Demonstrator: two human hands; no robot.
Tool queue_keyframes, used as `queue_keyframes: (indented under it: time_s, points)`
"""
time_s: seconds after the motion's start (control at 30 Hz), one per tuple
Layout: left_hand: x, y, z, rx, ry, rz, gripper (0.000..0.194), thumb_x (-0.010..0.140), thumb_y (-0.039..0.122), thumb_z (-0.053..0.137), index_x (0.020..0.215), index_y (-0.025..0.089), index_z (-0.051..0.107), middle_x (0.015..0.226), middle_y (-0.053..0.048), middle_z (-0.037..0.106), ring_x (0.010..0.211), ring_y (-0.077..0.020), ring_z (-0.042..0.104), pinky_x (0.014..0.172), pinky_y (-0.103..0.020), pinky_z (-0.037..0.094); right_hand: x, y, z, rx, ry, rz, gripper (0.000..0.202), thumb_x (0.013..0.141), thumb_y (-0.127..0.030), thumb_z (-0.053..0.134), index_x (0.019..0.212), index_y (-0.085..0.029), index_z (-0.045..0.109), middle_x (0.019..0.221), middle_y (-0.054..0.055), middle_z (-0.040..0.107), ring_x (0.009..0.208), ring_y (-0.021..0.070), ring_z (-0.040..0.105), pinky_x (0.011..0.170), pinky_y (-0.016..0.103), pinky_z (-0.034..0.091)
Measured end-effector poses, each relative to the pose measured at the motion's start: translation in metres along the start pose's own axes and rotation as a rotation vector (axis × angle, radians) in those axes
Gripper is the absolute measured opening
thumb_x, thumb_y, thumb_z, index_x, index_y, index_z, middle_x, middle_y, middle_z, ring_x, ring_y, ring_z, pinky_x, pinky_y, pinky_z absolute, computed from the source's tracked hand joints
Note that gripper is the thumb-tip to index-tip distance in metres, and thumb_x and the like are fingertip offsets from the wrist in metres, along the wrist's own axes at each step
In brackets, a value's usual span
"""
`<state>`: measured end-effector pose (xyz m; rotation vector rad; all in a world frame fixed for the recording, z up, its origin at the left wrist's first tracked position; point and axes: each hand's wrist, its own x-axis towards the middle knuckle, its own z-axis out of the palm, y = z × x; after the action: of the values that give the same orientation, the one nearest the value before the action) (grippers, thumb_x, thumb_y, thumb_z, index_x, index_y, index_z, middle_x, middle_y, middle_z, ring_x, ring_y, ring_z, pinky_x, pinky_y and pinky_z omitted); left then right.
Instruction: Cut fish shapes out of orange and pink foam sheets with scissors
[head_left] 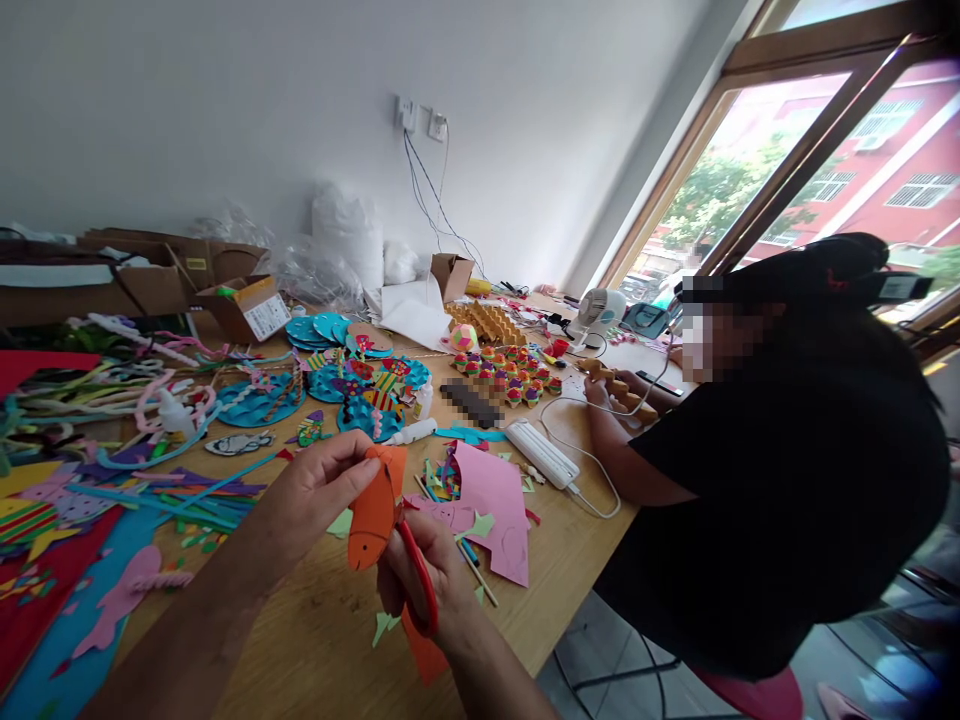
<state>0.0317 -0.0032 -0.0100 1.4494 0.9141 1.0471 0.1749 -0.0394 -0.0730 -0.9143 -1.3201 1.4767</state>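
Note:
Between thumb and fingers, my left hand (326, 490) pinches an orange foam or paper sheet (367, 535) with a fish outline drawn on it. The cut end is rounded, with a small eye and mouth. My right hand (435, 570) grips red-handled scissors (417, 575), whose blades lie at the sheet's right edge and are mostly hidden. Below my right hand hangs another orange piece (424, 645); whether it joins the sheet I cannot tell. Just right of the scissors lies a pink sheet (499, 510) with drawn outlines, beside light green scraps (384, 626).
A white power strip (544, 452) with its cord lies to the right. At left are pipe cleaners (187, 500), a pink fish cutout (124, 600) and blue plates (262, 400). A co-worker in black (787, 480) sits at right, holding a cardboard piece (611, 385).

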Motion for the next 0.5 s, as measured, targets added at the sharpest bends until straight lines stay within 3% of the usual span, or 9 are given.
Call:
queue_keyframes:
  time_s: [0.23, 0.5]
  points:
    - [0.0012, -0.0026, 0.0036, 0.017, 0.044, -0.001, 0.019, 0.083, 0.034, 0.054, 0.07, 0.021, 0.058, 0.064, 0.006, 0.056, 0.063, -0.0118, 0.05, 0.062, -0.022, 0.041, 0.0011, 0.0006, 0.0022, 0.015, 0.007, -0.052, 0.057, 0.08, -0.07, 0.052, 0.058, -0.018, 0.048, 0.042, -0.004, 0.047, 0.037, 0.0067, 0.039, 0.038, 0.017, 0.031]
    - [0.0, -0.0059, 0.0078, -0.02, 0.027, -0.031, 0.019, 0.083, 0.034, 0.055, 0.07, 0.021, 0.057, 0.064, 0.005, 0.059, 0.062, -0.0122, 0.052, 0.061, -0.022, 0.042, -0.0009, -0.0058, 0.0033, -0.001, 0.003, -0.063, 0.054, 0.081, -0.068, 0.05, 0.062, -0.018, 0.051, 0.041, -0.004, 0.045, 0.039, 0.0084, 0.04, 0.039, 0.018, 0.033]
